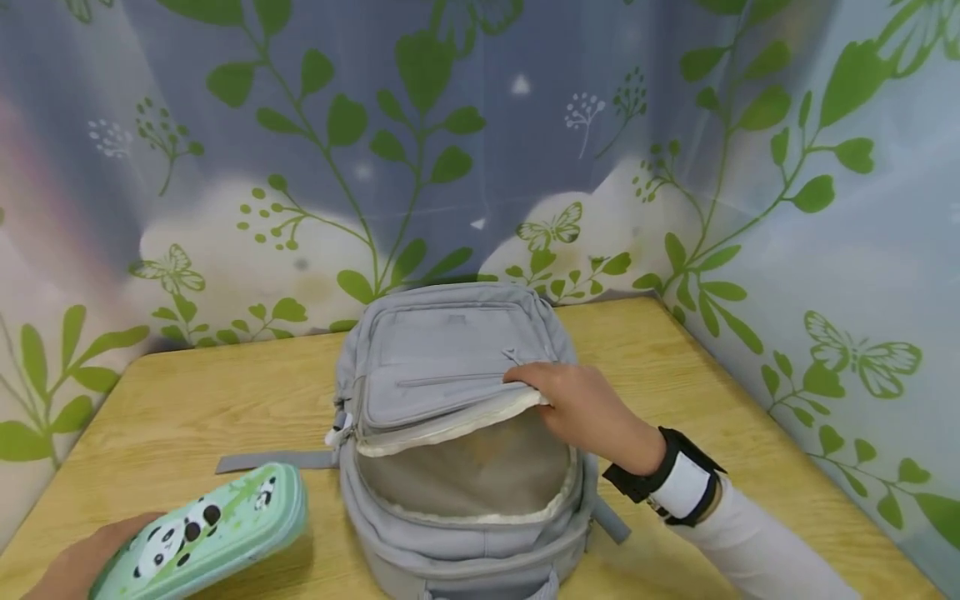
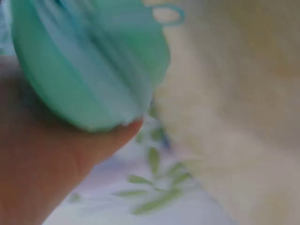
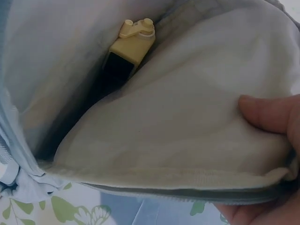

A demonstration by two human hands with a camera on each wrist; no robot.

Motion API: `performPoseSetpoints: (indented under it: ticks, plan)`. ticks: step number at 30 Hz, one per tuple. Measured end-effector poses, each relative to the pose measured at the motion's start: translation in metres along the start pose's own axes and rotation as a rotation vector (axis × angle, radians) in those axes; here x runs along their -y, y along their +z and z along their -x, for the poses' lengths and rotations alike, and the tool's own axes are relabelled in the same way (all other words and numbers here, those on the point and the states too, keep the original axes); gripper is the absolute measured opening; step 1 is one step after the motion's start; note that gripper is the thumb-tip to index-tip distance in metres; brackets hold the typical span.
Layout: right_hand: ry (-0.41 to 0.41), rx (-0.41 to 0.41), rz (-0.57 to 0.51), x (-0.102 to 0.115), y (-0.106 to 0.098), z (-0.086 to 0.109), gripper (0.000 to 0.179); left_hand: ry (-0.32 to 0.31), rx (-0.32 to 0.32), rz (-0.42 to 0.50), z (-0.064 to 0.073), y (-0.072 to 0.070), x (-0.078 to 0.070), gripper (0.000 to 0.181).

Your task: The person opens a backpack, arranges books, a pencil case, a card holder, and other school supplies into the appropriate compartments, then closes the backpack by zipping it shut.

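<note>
A grey backpack (image 1: 450, 342) lies on the table with its main compartment unzipped and gaping. My right hand (image 1: 592, 410) pinches the edge of its front flap and holds it up, thumb on the pale lining (image 3: 187, 126) in the right wrist view. Deep in the opening, that view shows a yellow object with a dark panel (image 3: 133, 49) and a knobbed top, its lower part hidden. To the left of the bag, my left hand (image 1: 93, 554) grips a mint-green pencil case (image 1: 202, 529) with pandas on it. A small loop (image 2: 176, 15) sticks out from the case's end.
The wooden table (image 1: 225, 392) runs under the bag and both hands. Leaf-patterned curtains (image 1: 300, 167) stand at its back and right sides. A grey strap (image 1: 277, 460) extends left from the backpack, and another strap end (image 1: 611, 521) lies at its right.
</note>
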State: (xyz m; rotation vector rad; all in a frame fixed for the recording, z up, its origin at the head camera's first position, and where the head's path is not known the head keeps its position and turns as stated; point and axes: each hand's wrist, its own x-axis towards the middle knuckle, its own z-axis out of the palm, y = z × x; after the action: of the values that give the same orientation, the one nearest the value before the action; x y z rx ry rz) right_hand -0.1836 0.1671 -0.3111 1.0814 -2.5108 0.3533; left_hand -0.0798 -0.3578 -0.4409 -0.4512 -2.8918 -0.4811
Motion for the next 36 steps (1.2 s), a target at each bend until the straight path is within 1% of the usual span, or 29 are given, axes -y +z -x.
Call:
performPoseSetpoints:
  ticks: [1,3,5,6,7,9,10,12,14,15,16,17,19,21,22,24,25,26,27,28,29,30,31,32,33,35,36]
  plan:
    - [0.005,0.003,0.006,0.000,-0.002,-0.002,0.046,0.048,-0.005,0.053,-0.003,-0.005,-0.008,0.095]
    - [0.021,0.015,0.015,0.001,-0.006,-0.006,0.046,0.133,-0.007,0.145,-0.009,-0.013,-0.031,0.101]
    - [0.032,0.016,0.026,0.002,-0.010,-0.013,0.046,0.247,0.015,0.163,-0.019,-0.019,-0.060,0.102]
    - [0.035,0.012,0.033,0.003,-0.013,-0.018,0.046,0.292,0.021,0.146,-0.026,-0.021,-0.076,0.102]
    - [0.034,0.006,0.040,0.003,-0.015,-0.022,0.046,0.323,0.022,0.120,-0.032,-0.022,-0.092,0.102]
    - [0.024,-0.013,0.048,0.004,-0.019,-0.032,0.045,0.345,-0.004,0.016,-0.046,-0.026,-0.126,0.099]
    - [0.019,-0.018,0.050,0.005,-0.021,-0.036,0.045,0.345,-0.030,-0.037,-0.052,-0.027,-0.144,0.097]
    - [0.010,-0.023,0.055,0.005,-0.024,-0.042,0.044,0.259,-0.053,-0.126,-0.064,-0.030,-0.181,0.093]
    - [0.011,-0.020,0.050,0.004,-0.026,-0.047,0.043,0.184,-0.080,-0.202,-0.078,-0.031,-0.215,0.085]
    - [0.015,-0.015,0.047,0.004,-0.026,-0.048,0.042,0.178,-0.103,-0.229,-0.086,-0.030,-0.229,0.082]
    - [0.023,-0.008,0.045,0.004,-0.027,-0.048,0.042,0.168,-0.113,-0.259,-0.093,-0.029,-0.242,0.079]
    - [0.032,0.000,0.039,0.004,-0.027,-0.049,0.042,0.165,-0.115,-0.277,-0.100,-0.027,-0.254,0.077]
    - [0.049,0.015,0.028,0.005,-0.027,-0.048,0.042,0.174,-0.096,-0.296,-0.113,-0.020,-0.274,0.070]
    - [0.058,0.019,0.017,0.005,-0.025,-0.048,0.042,0.205,-0.117,-0.315,-0.126,-0.009,-0.287,0.064]
    - [0.060,0.018,0.009,0.006,-0.024,-0.047,0.042,0.214,-0.151,-0.329,-0.133,-0.004,-0.292,0.061]
    - [0.053,0.006,-0.004,0.007,-0.022,-0.047,0.041,0.237,-0.260,-0.363,-0.145,0.007,-0.296,0.056]
    - [0.046,-0.004,-0.009,0.008,-0.021,-0.047,0.039,0.250,-0.342,-0.381,-0.151,0.012,-0.295,0.054]
    - [0.041,-0.012,-0.016,0.008,-0.021,-0.047,0.039,0.252,-0.412,-0.384,-0.157,0.016,-0.294,0.053]
    - [0.039,-0.018,-0.018,0.009,-0.020,-0.047,0.038,0.241,-0.457,-0.372,-0.162,0.019,-0.293,0.052]
    - [0.037,-0.022,-0.017,0.009,-0.019,-0.046,0.037,0.227,-0.484,-0.349,-0.167,0.021,-0.293,0.051]
    - [0.038,-0.025,-0.015,0.010,-0.019,-0.046,0.037,0.197,-0.470,-0.302,-0.171,0.022,-0.294,0.050]
    - [0.040,-0.027,-0.010,0.010,-0.019,-0.046,0.037,0.161,-0.437,-0.253,-0.176,0.022,-0.296,0.049]
    - [0.043,-0.030,-0.002,0.011,-0.019,-0.046,0.037,0.123,-0.415,-0.223,-0.180,0.023,-0.299,0.047]
    - [0.047,-0.028,0.006,0.011,-0.019,-0.046,0.039,0.079,-0.381,-0.203,-0.184,0.024,-0.302,0.046]
    - [0.050,-0.028,0.012,0.011,-0.020,-0.046,0.040,0.040,-0.328,-0.174,-0.188,0.025,-0.305,0.046]
    - [0.049,-0.032,0.020,0.012,-0.022,-0.046,0.041,-0.036,-0.255,-0.160,-0.200,0.032,-0.311,0.048]
    - [0.046,-0.036,0.022,0.013,-0.023,-0.046,0.039,-0.055,-0.250,-0.176,-0.205,0.037,-0.313,0.051]
